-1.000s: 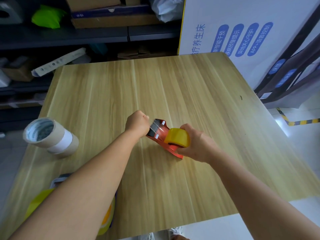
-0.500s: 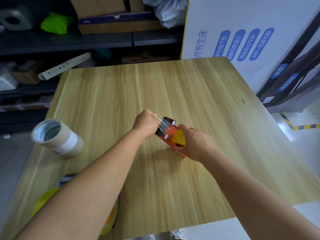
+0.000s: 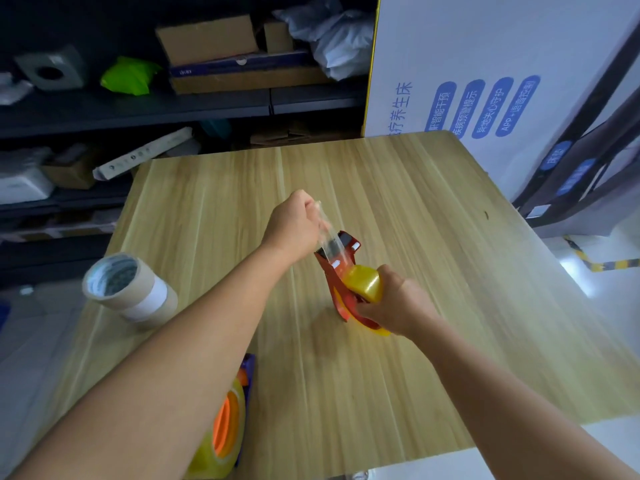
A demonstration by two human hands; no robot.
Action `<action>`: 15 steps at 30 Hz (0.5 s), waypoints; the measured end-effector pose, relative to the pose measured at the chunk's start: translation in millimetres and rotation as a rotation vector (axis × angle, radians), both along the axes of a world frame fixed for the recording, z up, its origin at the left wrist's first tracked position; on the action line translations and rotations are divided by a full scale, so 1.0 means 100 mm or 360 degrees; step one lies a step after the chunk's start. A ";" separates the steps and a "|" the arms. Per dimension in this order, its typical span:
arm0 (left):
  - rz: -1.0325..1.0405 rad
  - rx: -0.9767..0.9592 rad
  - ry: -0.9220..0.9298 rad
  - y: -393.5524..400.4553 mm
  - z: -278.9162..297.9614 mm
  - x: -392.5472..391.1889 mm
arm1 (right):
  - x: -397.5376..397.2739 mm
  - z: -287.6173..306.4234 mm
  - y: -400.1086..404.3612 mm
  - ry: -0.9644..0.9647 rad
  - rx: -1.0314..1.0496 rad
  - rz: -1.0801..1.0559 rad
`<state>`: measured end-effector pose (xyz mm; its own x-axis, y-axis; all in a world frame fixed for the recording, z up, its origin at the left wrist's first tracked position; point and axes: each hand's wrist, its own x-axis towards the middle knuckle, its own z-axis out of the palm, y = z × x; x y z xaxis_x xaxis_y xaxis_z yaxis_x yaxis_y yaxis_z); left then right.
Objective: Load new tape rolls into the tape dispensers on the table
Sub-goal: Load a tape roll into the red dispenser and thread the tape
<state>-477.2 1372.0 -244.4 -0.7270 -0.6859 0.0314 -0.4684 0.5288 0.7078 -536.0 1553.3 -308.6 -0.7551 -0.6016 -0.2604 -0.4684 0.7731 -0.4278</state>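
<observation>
A red tape dispenser (image 3: 337, 271) stands tilted on the wooden table (image 3: 433, 237), with a yellow tape roll (image 3: 363, 284) mounted in it. My right hand (image 3: 398, 301) grips the dispenser's handle end and the roll from the right. My left hand (image 3: 294, 225) pinches the clear tape end (image 3: 327, 228) and holds it stretched up and left from the dispenser's front. A second dispenser (image 3: 232, 410), purple with an orange core and a yellow roll, lies near the front edge, partly hidden under my left forearm.
A stack of beige and white tape rolls (image 3: 130, 291) lies tipped at the table's left edge. Dark shelves (image 3: 173, 109) with boxes stand behind the table. A large white printed carton (image 3: 485, 64) rises at the back right corner.
My left hand has pulled the clear tape end up and away from the dispenser, stretching out a longer strip. My right hand has shifted back toward the handle, uncovering the yellow roll.
</observation>
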 end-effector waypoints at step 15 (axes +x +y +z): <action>0.0196 0.1294 0.0125 0.06 0.07 0.15 | 0.16 -0.09 0.07 -0.0051 -0.0404 0.0001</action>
<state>-462.6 1378.5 -237.4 -0.6616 -0.5909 -0.4616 -0.4228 -0.2143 0.8805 -519.7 1560.7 -317.1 -0.7486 -0.6512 -0.1245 -0.4520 0.6388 -0.6226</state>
